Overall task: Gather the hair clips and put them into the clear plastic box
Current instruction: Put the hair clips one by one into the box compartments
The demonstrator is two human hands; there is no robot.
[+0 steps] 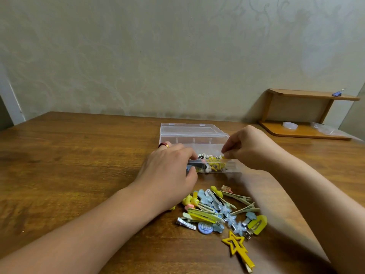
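Nearest me: yellow star clip (235, 245) on wooden table (79, 155), at near edge of loose clip pile (221, 210). Beyond pile, clear plastic box (195, 139) sits with lid open, a few clips (213, 164) already inside near front wall. My left hand (167, 167) at box's left front corner, fingers curled round dark clip (197, 165). My right hand (248, 147) over box's right front, fingertips pinched together; what they hold, I cannot tell. Small wooden shelf (308, 113) at far right.
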